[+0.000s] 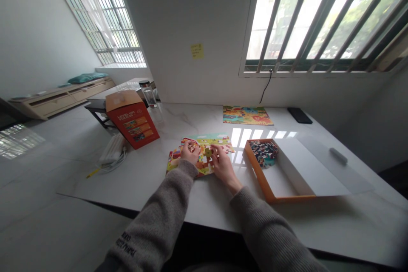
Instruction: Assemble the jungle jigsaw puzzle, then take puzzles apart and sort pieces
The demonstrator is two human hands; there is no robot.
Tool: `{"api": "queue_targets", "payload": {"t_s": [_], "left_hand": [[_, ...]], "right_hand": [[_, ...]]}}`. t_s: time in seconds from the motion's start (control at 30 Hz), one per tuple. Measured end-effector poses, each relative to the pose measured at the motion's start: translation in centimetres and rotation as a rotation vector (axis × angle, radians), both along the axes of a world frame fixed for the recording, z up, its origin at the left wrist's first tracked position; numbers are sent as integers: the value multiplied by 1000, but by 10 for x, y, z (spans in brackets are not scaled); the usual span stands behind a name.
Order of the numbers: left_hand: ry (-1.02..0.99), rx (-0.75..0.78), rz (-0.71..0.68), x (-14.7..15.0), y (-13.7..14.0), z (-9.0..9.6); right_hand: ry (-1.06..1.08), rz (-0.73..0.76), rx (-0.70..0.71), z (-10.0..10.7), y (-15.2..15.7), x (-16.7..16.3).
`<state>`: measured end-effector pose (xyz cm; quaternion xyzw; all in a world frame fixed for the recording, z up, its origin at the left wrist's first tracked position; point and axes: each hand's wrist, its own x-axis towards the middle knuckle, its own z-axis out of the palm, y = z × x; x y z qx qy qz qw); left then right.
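Note:
A colourful, partly assembled jigsaw puzzle (219, 139) lies on the white table in front of me, under both hands. My left hand (190, 155) curls over its left-centre part. Its thumb and fingers close around a small brightly coloured puzzle piece (192, 146). At the puzzle's right side rests my right hand (223, 165), with bent fingertips at the edge of a greenish-brown puzzle piece (208, 153). The fingers cover part of the picture, so how firmly they grip is hard to see. Grey knitted sleeves cover both forearms.
An open orange box (259, 178) with loose dark puzzle pieces (263, 153) stands at right. Behind lie a jigsaw picture (247, 115) and a black phone (299, 115). Left are a red puzzle carton (137, 125), a glass bottle (148, 94) and a white cable (111, 161).

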<state>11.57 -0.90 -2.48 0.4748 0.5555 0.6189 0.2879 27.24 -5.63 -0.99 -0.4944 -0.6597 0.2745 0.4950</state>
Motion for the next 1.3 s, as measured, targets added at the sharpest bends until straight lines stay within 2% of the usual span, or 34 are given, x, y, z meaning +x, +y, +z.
{"api": "queue_targets", "payload": {"t_s": [0.13,0.3,0.37,0.47,0.53,0.6,0.7,0.77,0.83,0.93,0.97,1.03,1.13,1.2,1.3], "left_hand": [[-22,-22,17,4,-1,2],[-68,-27,-42,5,-8,17],[-63,-1,-27,3,-10,22],[-100,24,-37,0,-11,26],[-198,-27,-153,2,-13,25],[-318,-131,-331,7,-16,23],[-404,-221,-540,19,-21,19],[-407,-197,-588,25,-24,18],[-422,-174,-549,26,-24,19],[-469,-238,-471,25,-25,24],[-480,-281,-501,26,-27,26],[-494,-348,-648,30,-32,29],[-472,-314,-853,37,-39,30],[-383,-250,-843,38,-41,30],[-155,-133,-607,30,-38,32]], "right_hand": [[-26,57,-6,-4,-4,-5],[-89,119,43,-4,-6,-8],[-44,92,29,-1,-5,-5],[136,23,9,2,-3,2],[284,34,-13,4,-1,4],[351,86,-55,5,0,5],[237,109,-49,8,0,6],[126,76,40,10,0,8],[88,34,96,14,0,13],[193,-87,56,17,1,20],[225,-141,48,17,2,20],[230,-232,63,16,4,19],[176,-248,85,13,9,14],[157,-255,88,10,14,16],[-19,-391,62,2,20,28]]}}
